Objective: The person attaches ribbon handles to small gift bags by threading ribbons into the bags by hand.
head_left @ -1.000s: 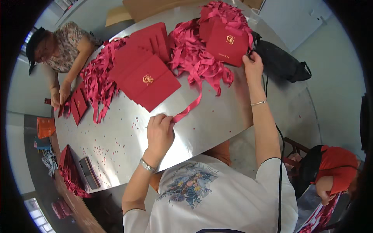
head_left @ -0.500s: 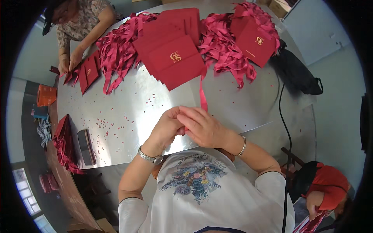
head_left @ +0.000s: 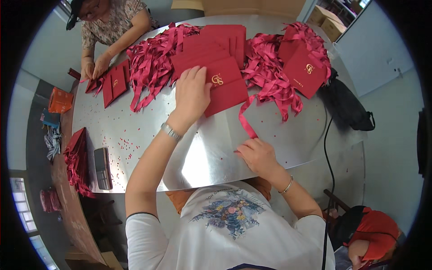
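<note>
My left hand point(head_left: 191, 92) rests on the left part of the front red folder point(head_left: 227, 92), its fingers stretched over the surface. This flat red card piece has a fold line and a gold emblem; it lies on a fanned stack of similar ones. Near the table's front edge, my right hand point(head_left: 257, 156) pinches the end of a pink-red ribbon point(head_left: 245, 121). The ribbon curves up from my fingers to the folder's right corner. Heaps of loose ribbons point(head_left: 155, 63) lie left of the stack, and another ribbon heap point(head_left: 270, 76) lies on its right.
Across the table a co-worker's hands point(head_left: 96, 67) work on red folders. A phone point(head_left: 102, 168) and a ribboned red bundle point(head_left: 77, 157) lie at left. Small red paper dots point(head_left: 126, 144) litter the metal table. At right are a black bag point(head_left: 346, 103), a cable point(head_left: 330, 148) and another person point(head_left: 373, 234).
My hands, together before, have parted. The left has reached forward onto the red folder; the right has moved right with the ribbon end. The whole view has shifted slightly.
</note>
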A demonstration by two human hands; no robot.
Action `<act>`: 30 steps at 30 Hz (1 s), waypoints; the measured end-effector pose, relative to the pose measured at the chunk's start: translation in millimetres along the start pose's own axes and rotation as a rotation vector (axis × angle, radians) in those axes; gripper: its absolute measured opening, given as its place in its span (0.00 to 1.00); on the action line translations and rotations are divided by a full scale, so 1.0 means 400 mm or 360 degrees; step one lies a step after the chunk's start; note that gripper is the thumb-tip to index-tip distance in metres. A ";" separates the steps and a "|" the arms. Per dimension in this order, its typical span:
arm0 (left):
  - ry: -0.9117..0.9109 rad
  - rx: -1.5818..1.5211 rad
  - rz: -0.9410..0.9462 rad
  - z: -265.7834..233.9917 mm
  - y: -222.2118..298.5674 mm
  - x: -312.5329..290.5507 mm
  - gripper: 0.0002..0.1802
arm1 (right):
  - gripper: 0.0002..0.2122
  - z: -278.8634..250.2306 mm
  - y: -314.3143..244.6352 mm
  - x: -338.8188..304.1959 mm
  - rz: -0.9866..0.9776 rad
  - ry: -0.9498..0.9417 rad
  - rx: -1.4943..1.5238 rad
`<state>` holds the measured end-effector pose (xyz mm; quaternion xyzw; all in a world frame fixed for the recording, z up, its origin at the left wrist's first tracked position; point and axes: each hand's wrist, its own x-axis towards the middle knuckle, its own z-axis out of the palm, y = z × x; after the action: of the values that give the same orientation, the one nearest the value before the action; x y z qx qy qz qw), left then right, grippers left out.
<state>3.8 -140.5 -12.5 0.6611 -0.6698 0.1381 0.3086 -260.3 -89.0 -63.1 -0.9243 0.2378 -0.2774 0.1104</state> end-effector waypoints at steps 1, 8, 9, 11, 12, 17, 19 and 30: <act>0.0026 0.0140 0.0039 0.013 0.001 0.027 0.23 | 0.06 -0.004 -0.002 -0.001 -0.0011 0.0009 -0.0003; -0.0321 0.0288 0.0043 0.020 0.033 0.080 0.22 | 0.05 -0.012 -0.015 -0.011 0.0156 0.0097 0.0129; -0.0318 0.0223 -0.0004 0.006 0.041 0.072 0.21 | 0.05 -0.014 -0.016 -0.008 0.0167 0.0141 0.0179; -0.0323 0.0161 -0.0063 -0.031 0.050 0.049 0.21 | 0.04 -0.029 -0.018 0.004 0.0224 0.0182 0.0290; -0.0311 -0.0020 -0.0067 -0.053 0.042 0.034 0.18 | 0.04 -0.036 -0.019 0.015 0.0275 0.0229 0.0400; -0.0707 -0.0310 -0.0265 -0.229 0.024 -0.071 0.15 | 0.04 -0.066 -0.054 0.080 0.0358 0.0322 0.0623; -0.0939 -0.0412 -0.0350 -0.264 0.021 -0.116 0.12 | 0.05 -0.042 -0.077 0.099 0.0299 0.0364 0.0751; -0.1021 -0.1451 -0.1257 -0.156 0.012 -0.338 0.16 | 0.06 0.125 -0.163 0.104 0.0629 0.0209 0.0644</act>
<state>4.9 5.1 -43.9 0.6680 -0.4280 -0.4836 0.3697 -176.7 -49.9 -63.2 -0.7994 0.3597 -0.3515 0.3288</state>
